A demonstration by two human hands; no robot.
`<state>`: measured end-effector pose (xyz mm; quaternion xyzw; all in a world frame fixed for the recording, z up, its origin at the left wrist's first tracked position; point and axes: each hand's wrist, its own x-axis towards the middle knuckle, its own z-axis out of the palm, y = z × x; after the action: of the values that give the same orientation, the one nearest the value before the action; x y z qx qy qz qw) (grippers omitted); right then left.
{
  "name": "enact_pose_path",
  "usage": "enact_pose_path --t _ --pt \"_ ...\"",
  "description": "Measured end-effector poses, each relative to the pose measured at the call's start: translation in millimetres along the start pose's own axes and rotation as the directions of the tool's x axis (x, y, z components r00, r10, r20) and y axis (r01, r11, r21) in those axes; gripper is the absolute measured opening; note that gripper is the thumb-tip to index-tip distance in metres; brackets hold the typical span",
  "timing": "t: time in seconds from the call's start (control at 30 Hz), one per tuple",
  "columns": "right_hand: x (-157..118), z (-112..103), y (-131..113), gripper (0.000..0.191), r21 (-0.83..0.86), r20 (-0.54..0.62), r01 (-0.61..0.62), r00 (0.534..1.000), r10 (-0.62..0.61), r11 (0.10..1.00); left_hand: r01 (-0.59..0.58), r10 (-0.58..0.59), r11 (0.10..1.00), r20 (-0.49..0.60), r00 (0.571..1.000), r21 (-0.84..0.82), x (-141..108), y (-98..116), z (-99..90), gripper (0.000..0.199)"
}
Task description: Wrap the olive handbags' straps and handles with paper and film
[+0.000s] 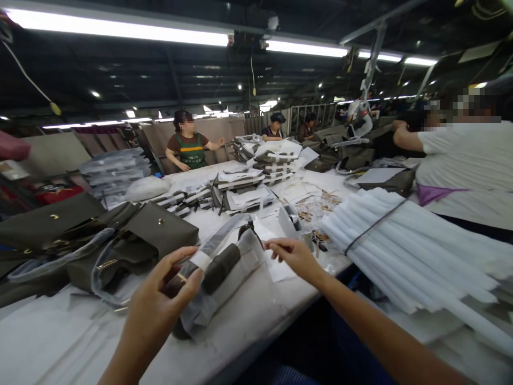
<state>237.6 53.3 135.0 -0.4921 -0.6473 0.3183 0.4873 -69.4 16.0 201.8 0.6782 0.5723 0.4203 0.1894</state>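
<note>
A dark olive handbag [224, 264] lies on its side before me, partly covered in clear plastic and white wrap. My left hand [160, 297] grips its near end, with thumb and fingers around the dark strap and a white band. The plastic-covered handle [220, 235] arches along the bag's top. At the bag's far right end is my right hand [294, 259], its thumb and fingertips pinched together. Whatever is between those fingertips is too small to make out. Just beyond that hand stands a whitish tape dispenser [289, 220].
More olive handbags [156, 230] lie at the left. Wrapped bags [244, 187] are piled mid-table. A strapped bundle of white foam tubes [401, 240] sits at the right. Paper scraps [316, 206] litter the table. One co-worker [192, 144] stands across; another [468, 160] is at right.
</note>
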Motion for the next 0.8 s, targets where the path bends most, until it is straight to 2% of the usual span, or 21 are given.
enact_pose_path --t 0.03,0.07,0.1,0.2,0.27,0.33,0.43,0.53,0.67,0.8 --pt "6.8 -24.5 13.0 0.034 -0.188 -0.105 -0.035 0.994 0.015 0.981 0.008 -0.008 1.0 -0.013 1.0 0.009 2.3 -1.5 -2.5 0.053" --pt "13.9 -49.3 25.3 0.033 -0.417 -0.189 -0.101 0.982 0.022 0.903 0.017 -0.016 1.0 -0.025 1.0 0.017 4.6 -2.8 -4.9 0.053" --pt "20.7 -72.9 36.6 0.032 -0.64 -0.217 -0.176 0.975 0.044 0.748 0.025 -0.024 0.999 -0.037 0.999 0.03 6.6 -4.1 -7.1 0.054" --pt "32.4 -125.6 64.9 0.026 -0.795 -0.241 -0.277 0.961 0.139 0.54 0.044 -0.038 0.993 -0.057 0.998 0.107 11.9 -10.2 -11.9 0.055" --pt "32.1 -140.3 79.7 0.019 -0.842 -0.214 -0.296 0.951 0.223 0.451 0.058 -0.05 0.987 -0.052 0.997 0.153 14.2 -18.3 -13.1 0.055" --pt "28.0 -140.9 91.6 0.013 -0.886 -0.184 -0.287 0.939 0.292 0.363 0.067 -0.062 0.987 -0.038 0.997 0.148 15.0 -31.0 -12.6 0.054" --pt "23.1 -129.1 104.4 0.013 -0.928 -0.177 -0.273 0.922 0.344 0.254 0.085 -0.082 0.988 -0.028 0.996 0.127 14.2 -56.8 -9.7 0.053" --pt "23.0 -116.8 111.7 0.016 -0.944 -0.195 -0.275 0.912 0.361 0.185 0.082 -0.077 0.982 -0.034 0.996 0.167 12.7 -81.6 -7.6 0.055" --pt "22.9 -109.1 115.5 0.023 -0.94 -0.212 -0.288 0.914 0.347 0.183 0.097 -0.091 0.978 -0.037 0.995 0.186 10.7 -91.4 -8.8 0.053" --pt "17.2 -111.4 112.0 0.019 -0.918 -0.218 -0.298 0.931 0.293 0.262 0.134 -0.133 0.977 -0.019 0.991 0.164 8.9 -75.6 -12.6 0.056"
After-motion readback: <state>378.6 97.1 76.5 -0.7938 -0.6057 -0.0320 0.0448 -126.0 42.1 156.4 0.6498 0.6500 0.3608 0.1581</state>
